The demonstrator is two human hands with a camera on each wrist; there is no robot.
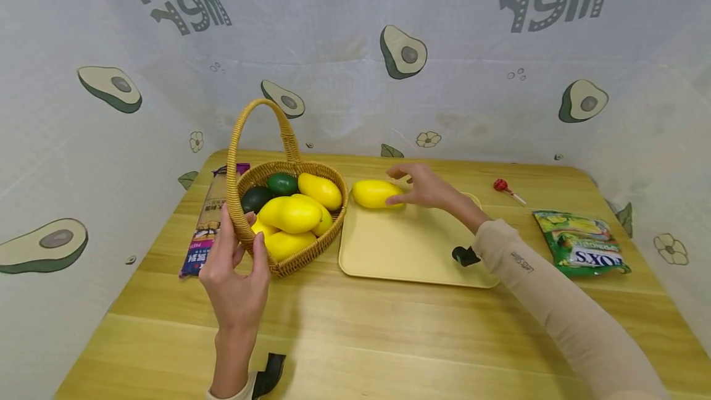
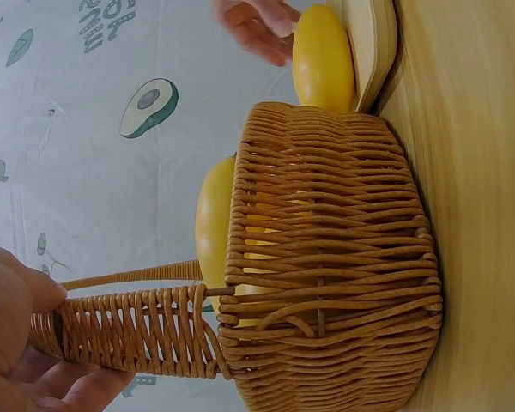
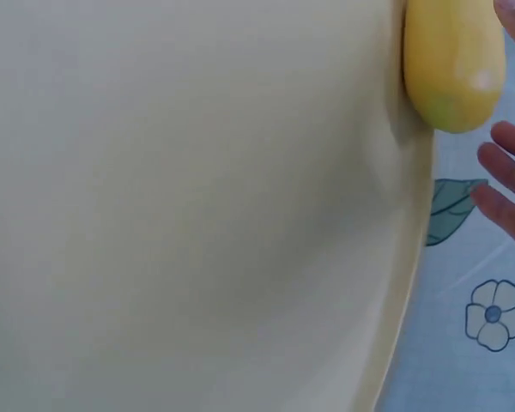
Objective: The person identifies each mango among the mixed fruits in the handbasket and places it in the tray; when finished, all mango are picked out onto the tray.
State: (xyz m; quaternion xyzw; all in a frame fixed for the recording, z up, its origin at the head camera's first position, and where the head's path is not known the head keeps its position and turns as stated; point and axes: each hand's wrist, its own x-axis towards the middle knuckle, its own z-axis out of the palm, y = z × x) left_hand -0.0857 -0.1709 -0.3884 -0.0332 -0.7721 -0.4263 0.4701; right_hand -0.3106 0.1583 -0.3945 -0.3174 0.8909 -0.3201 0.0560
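My left hand [image 1: 237, 279] grips the near side of the handle of a wicker basket [image 1: 308, 258], with the thumb and fingers round it. Yellow mangoes [image 1: 300, 213] fill most of the basket, and dark green avocados [image 1: 282, 184] lie at its back left. Another yellow mango [image 1: 374, 194] rests in the far left corner of a cream tray [image 1: 411, 245]. Beside its right end is my right hand [image 1: 424, 187], fingers spread and loosely bent. In the right wrist view, the fingers [image 3: 506, 172] stand apart from one another near the mango [image 3: 455, 69].
A pack of pasta [image 1: 208, 227] lies left of the basket, partly behind it. To the right of the tray are a red lollipop [image 1: 502, 185] and a green candy bag [image 1: 580, 242]. A printed cloth [image 1: 344, 104] hangs behind the wooden table [image 1: 355, 338].
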